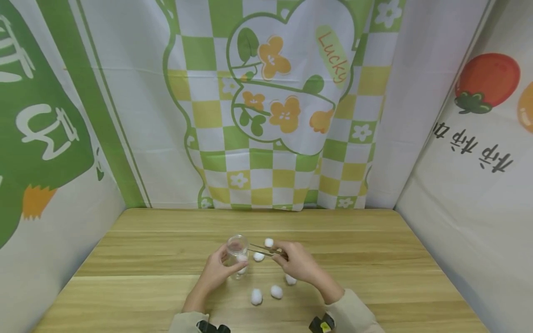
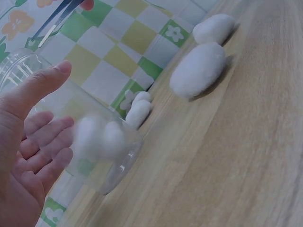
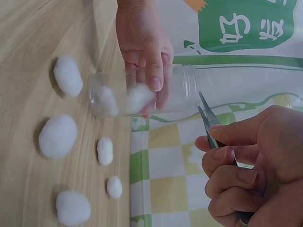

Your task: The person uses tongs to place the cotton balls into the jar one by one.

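A clear jar [image 1: 238, 253] w/ an open top & threaded neck is upright near the middle of the table [image 1: 366, 240], well in from the far edge, at least 2 white cotton balls [image 3: 108, 100] visible inside. L hand [image 1: 218, 270] is curled round it, thumb one side, fingers the other; R hand [image 1: 297, 262] pinches metal tweezers [image 3: 209, 112], tips parted, just beside the jar's mouth. 5 more balls [image 3: 57, 136] lie on the wood, 2 closer to the far edge, 3 farther from it. Behind that edge hangs a green/yellow check curtain [image 1: 258, 162] w/ flower prints & "Lucky"; white cloth [image 1: 454, 199] on the R side bears a red fruit [image 1: 488, 79].
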The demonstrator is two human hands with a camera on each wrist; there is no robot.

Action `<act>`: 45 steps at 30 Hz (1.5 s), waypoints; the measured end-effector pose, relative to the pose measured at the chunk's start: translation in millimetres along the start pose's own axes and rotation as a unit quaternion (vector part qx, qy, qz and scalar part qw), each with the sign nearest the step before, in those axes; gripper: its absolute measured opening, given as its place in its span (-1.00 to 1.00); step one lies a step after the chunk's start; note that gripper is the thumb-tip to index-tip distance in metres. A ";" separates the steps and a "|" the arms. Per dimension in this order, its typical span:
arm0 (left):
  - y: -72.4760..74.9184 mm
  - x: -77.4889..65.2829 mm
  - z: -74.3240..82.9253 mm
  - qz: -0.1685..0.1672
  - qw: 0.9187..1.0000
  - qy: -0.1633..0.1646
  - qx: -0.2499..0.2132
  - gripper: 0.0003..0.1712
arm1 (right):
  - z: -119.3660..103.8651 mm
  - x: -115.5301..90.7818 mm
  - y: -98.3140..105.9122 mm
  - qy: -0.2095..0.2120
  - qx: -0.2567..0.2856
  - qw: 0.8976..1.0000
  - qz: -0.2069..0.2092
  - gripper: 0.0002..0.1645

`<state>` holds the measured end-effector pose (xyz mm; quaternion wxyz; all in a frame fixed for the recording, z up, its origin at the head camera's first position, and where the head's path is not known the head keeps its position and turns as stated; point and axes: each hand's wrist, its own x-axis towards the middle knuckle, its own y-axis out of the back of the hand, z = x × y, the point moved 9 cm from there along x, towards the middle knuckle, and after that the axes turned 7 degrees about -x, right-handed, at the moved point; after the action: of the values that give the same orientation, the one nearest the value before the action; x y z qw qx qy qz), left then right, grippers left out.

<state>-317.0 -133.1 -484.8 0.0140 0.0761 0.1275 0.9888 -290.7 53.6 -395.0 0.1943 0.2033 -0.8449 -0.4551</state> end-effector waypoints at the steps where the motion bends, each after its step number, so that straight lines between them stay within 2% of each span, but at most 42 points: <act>1: 0.0 0.0 0.1 0.000 1.000 -0.001 0.003 -0.22 | 1.1 -0.6 -0.3 0.001 0.001 1.000 -0.001 -0.73; 17: 0.0 -1.0 0.9 0.004 1.000 0.004 0.001 -0.24 | 11.9 -4.0 -2.5 -0.008 0.000 1.000 0.001 -0.74; 25: 0.4 -1.4 -0.5 0.007 1.000 0.007 0.000 -0.30 | 15.5 -7.6 -5.2 -0.008 -0.017 1.000 0.001 -0.81; 29: 0.5 -2.0 0.3 0.005 1.000 0.003 0.000 -0.31 | 16.2 -9.9 -6.6 0.003 -0.015 1.000 0.000 -0.82; 38: 0.5 -1.3 0.9 0.004 1.000 0.002 -0.003 -0.30 | 22.1 -18.3 -15.4 -0.001 -0.007 0.999 -0.035 -0.81; 45: 0.3 -1.0 1.4 0.005 1.000 -0.002 -0.008 -0.31 | 25.9 -25.7 -20.6 0.002 -0.015 0.999 -0.040 -0.81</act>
<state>-315.8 -133.0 -483.5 0.0103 0.0790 0.1192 0.9897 -278.9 74.4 -429.4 0.1806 0.2349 -0.8285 -0.4751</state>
